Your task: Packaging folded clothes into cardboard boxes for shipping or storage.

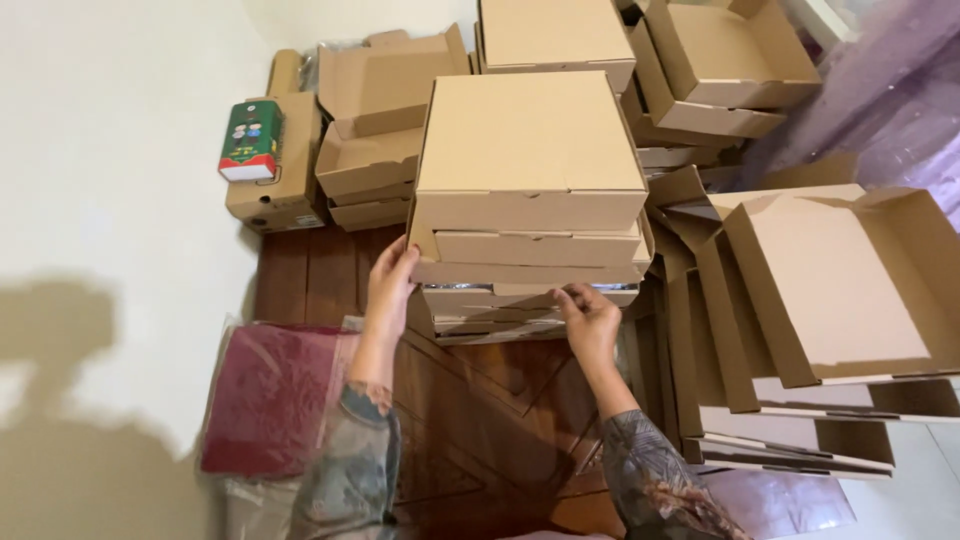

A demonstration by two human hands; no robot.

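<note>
Two hands are on a stack of closed cardboard boxes (528, 200) standing on the wooden floor (480, 420) at the centre of the view. The left hand (390, 280) lies flat against the stack's left side at about 9 o'clock of the pile, fingers spread, clasping nothing. The right hand (588, 318) curls its fingertips at the front edge of a lower box, at about 5 o'clock; how firm that grip is cannot be told.

This looks like squaring or steadying the pile; any lift would call for both hands under one layer.

A wrapped maroon cloth (265, 395) lies at 8 o'clock. Open box trays (830, 290) lean at 3 o'clock, more boxes crowd 12 o'clock, and a green carton (250, 140) sits at 10 o'clock. The stack's lowest layers are squashed and hard to count.
</note>
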